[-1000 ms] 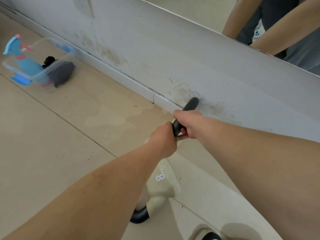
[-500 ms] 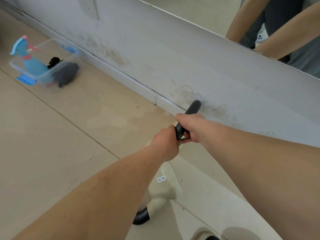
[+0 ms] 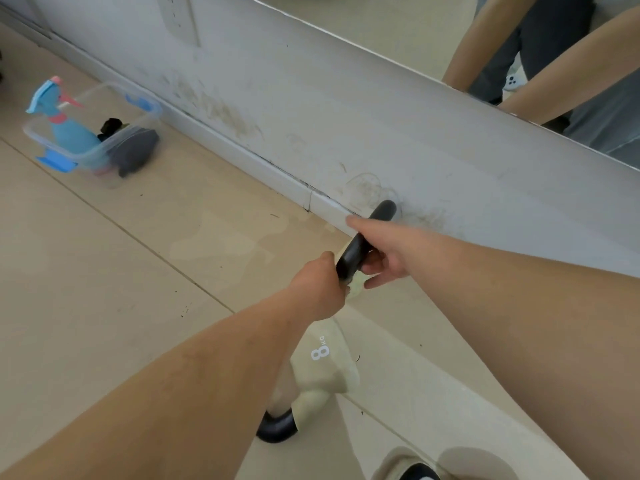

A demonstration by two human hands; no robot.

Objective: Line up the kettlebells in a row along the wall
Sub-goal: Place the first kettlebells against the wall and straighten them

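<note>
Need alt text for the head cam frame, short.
Left hand grips a kettlebell's black handle near the wall while the right hand opens off it. An 8 kg kettlebell lies tipped nearer the camera.

Bare floor [image 3: 104,289] lies open between the clear bin [image 3: 93,140] and the kettlebell handle [image 3: 360,244]; the wall [image 3: 346,133] blocks beyond, perhaps touching the handle.

A gym room: wall mirror [image 3: 450,36], tiled floor [image 3: 104,271], kettlebell marked 8 kg [image 3: 322,362].
</note>
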